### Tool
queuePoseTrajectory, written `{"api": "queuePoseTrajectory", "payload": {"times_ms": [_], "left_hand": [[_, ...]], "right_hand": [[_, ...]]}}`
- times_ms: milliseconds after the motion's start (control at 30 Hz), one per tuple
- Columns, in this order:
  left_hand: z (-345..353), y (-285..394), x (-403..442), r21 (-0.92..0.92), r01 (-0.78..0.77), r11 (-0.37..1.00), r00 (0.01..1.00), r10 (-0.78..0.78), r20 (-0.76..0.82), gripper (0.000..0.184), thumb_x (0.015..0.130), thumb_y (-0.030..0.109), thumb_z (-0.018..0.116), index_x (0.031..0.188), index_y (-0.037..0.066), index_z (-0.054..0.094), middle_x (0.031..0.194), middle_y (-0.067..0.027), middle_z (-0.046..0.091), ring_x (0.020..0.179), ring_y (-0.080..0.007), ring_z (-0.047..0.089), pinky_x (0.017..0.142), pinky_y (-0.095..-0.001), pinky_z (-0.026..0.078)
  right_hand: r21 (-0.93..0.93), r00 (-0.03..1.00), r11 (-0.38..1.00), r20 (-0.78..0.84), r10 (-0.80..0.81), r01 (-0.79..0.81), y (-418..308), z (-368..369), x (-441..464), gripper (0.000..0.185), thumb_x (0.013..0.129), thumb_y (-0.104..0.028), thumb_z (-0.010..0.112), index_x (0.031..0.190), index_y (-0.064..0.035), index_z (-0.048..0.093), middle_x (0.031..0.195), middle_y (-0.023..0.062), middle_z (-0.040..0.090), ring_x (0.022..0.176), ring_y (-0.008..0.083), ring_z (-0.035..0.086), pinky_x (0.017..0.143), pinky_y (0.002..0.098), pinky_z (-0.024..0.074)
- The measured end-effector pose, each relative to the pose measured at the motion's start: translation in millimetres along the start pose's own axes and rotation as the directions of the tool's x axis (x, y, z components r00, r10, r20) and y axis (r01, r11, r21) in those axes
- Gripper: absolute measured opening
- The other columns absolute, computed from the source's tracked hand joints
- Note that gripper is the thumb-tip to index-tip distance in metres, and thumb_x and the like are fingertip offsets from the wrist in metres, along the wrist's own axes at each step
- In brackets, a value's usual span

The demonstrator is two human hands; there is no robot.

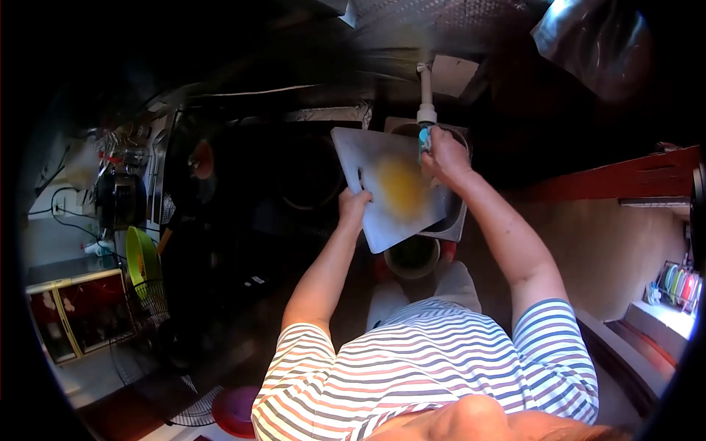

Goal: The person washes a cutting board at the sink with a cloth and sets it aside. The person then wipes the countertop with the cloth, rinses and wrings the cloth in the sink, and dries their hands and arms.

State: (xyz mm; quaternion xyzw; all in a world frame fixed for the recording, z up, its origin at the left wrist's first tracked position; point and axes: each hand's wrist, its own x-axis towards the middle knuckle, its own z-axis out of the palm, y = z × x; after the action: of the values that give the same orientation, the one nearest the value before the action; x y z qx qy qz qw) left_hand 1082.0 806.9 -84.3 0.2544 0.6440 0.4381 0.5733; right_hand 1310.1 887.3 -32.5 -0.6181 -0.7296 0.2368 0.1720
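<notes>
A white cutting board (368, 158) is held tilted over the sink (460, 220), its slot on the left side. My left hand (354, 206) is closed on the board's left edge, just below the slot. A blurred yellow patch shows on the board's middle; I cannot tell what it is. My right hand (446, 156) is closed at the upper right of the board, below the white faucet (426, 103). A small teal item (424, 138) shows at its fingers; whether it is a sponge or part of the faucet is unclear.
Below the sink, a round pale bucket (412, 264) with dark green contents stands near my legs. On the left are a green basin (142, 261), a wire fan guard (195, 408) and a magenta basin (237, 411). A rack of colourful plates (676, 287) stands far right.
</notes>
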Motion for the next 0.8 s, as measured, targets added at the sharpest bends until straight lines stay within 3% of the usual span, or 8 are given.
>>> {"api": "queuePoseTrajectory", "payload": {"times_ms": [267, 333, 467, 567, 633, 667, 767, 800], "left_hand": [[-2, 2, 3, 0.021, 0.034, 0.999, 0.999, -0.034, 0.027, 0.04, 0.071, -0.004, 0.047, 0.11, -0.006, 0.05, 0.093, -0.0128, 0.057, 0.082, -0.0231, 0.056, 0.073, -0.0333, 0.045], [-6, 1, 4, 0.043, 0.044, 0.998, 0.999, -0.045, 0.026, 0.041, 0.071, -0.003, 0.047, 0.112, -0.006, 0.049, 0.093, -0.0129, 0.056, 0.082, -0.023, 0.056, 0.073, -0.0334, 0.045], [-9, 6, -5, 0.05, 0.095, 0.994, 0.995, -0.093, -0.037, 0.042, 0.072, -0.003, 0.047, 0.114, -0.006, 0.047, 0.092, -0.0124, 0.056, 0.082, -0.0218, 0.055, 0.073, -0.0336, 0.045], [-7, 7, -4, 0.022, 0.122, 0.992, 0.991, -0.12, -0.053, 0.042, 0.07, -0.003, 0.049, 0.112, -0.005, 0.05, 0.091, -0.0109, 0.056, 0.08, -0.0202, 0.054, 0.071, -0.0309, 0.044], [-6, 4, -3, 0.021, 0.128, 0.992, 0.99, -0.126, -0.07, 0.041, 0.068, -0.003, 0.05, 0.109, -0.005, 0.052, 0.09, -0.01, 0.056, 0.079, -0.0192, 0.054, 0.07, -0.0285, 0.043], [-5, 4, -3, 0.017, 0.125, 0.992, 0.988, -0.123, -0.089, 0.041, 0.068, -0.003, 0.05, 0.109, -0.005, 0.052, 0.089, -0.0098, 0.056, 0.078, -0.0189, 0.054, 0.07, -0.0285, 0.043], [-5, 4, -6, 0.02, 0.131, 0.991, 0.988, -0.129, -0.085, 0.041, 0.07, -0.003, 0.05, 0.111, -0.005, 0.05, 0.088, -0.0099, 0.056, 0.077, -0.0186, 0.053, 0.07, -0.03, 0.044], [-3, 5, -6, 0.006, 0.125, 0.992, 0.991, -0.125, -0.055, 0.041, 0.071, -0.003, 0.049, 0.112, -0.004, 0.048, 0.087, -0.0101, 0.055, 0.076, -0.0187, 0.053, 0.07, -0.0313, 0.044]], "right_hand": [[0.416, 0.987, 0.895, -0.086, -0.139, 0.162, 39, 3, -13, 0.049, 0.072, -0.023, 0.064, 0.115, -0.0052, 0.046, 0.102, 0.0178, 0.055, 0.093, 0.0341, 0.056, 0.08, 0.0389, 0.0448], [0.754, 0.984, 0.651, -0.029, 0.174, -0.093, 61, 28, -38, 0.056, 0.072, -0.025, 0.065, 0.122, -0.0056, 0.046, 0.106, 0.0174, 0.057, 0.098, 0.031, 0.056, 0.085, 0.0351, 0.0438], [0.827, 0.857, 0.437, 0.101, 0.505, -0.355, 118, 139, -51, 0.053, 0.073, -0.025, 0.064, 0.121, -0.0067, 0.05, 0.105, 0.017, 0.059, 0.101, 0.0282, 0.056, 0.088, 0.0356, 0.0427], [0.584, 0.861, 0.691, 0.029, 0.507, -0.426, 114, 191, -36, 0.043, 0.074, -0.025, 0.063, 0.114, -0.0088, 0.056, 0.101, 0.0169, 0.061, 0.097, 0.0295, 0.057, 0.084, 0.0376, 0.0442], [0.212, 0.961, 0.964, -0.187, 0.203, -0.162, 96, 208, -25, 0.036, 0.072, -0.025, 0.062, 0.104, -0.009, 0.061, 0.097, 0.0164, 0.061, 0.092, 0.0309, 0.058, 0.079, 0.0396, 0.0456], [0.069, 0.952, 0.951, -0.033, 0.304, -0.301, 80, 212, -17, 0.028, 0.073, -0.021, 0.059, 0.097, -0.0075, 0.062, 0.094, 0.0161, 0.061, 0.088, 0.0324, 0.057, 0.075, 0.0407, 0.0461], [0.369, 0.925, 0.869, -0.059, 0.375, -0.328, 36, 209, -21, 0.023, 0.073, -0.015, 0.058, 0.093, -0.0062, 0.063, 0.093, 0.0149, 0.062, 0.089, 0.0319, 0.058, 0.076, 0.0413, 0.0464], [0.489, 0.949, 0.866, -0.208, 0.237, -0.109, 15, 198, -29, 0.022, 0.073, -0.013, 0.059, 0.094, -0.0058, 0.061, 0.092, 0.0156, 0.06, 0.086, 0.0328, 0.058, 0.074, 0.0413, 0.0467]]}}
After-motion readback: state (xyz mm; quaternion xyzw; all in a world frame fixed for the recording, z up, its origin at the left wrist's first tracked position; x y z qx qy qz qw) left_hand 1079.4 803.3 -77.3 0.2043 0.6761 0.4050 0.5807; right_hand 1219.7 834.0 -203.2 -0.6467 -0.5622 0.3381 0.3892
